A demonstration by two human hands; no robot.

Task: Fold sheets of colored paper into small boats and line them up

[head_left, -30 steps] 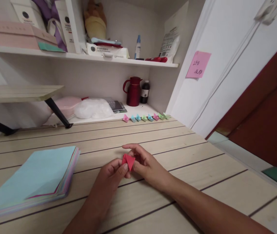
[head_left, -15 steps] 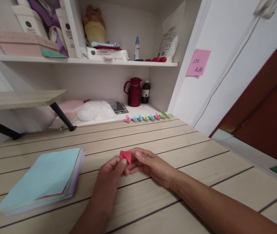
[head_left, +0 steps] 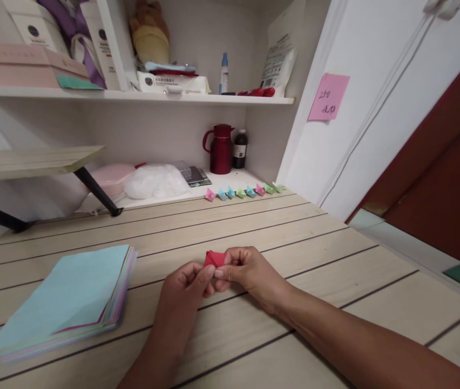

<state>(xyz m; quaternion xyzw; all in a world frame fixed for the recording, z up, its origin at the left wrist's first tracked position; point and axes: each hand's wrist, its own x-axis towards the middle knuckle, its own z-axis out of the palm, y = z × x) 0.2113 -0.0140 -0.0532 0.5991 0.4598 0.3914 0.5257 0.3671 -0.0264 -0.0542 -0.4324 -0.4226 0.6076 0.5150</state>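
Note:
A small folded piece of red paper [head_left: 215, 259] is held just above the wooden table, between both hands. My left hand [head_left: 187, 283] pinches its lower left side, thumb on the near face. From the right, my right hand [head_left: 246, 273] grips the lower right edge between thumb and fingers. Both thumb tips nearly meet below the paper, and the fingers behind it are partly hidden. To the left lies a thick stack of coloured paper [head_left: 72, 292] with a light blue sheet on top.
Several small folded paper boats [head_left: 241, 193] stand in a row along the table's far edge. Behind them on the shelf are a dark red jug [head_left: 221, 150], a dark bottle [head_left: 239, 149] and a white plastic bag [head_left: 156, 182]. A raised wooden stand [head_left: 35, 162] is at the left.
My right thumb and fingers have closed onto the paper's right side, where they were looser before. The red paper has tilted and shifted slightly right. The view has moved a little.

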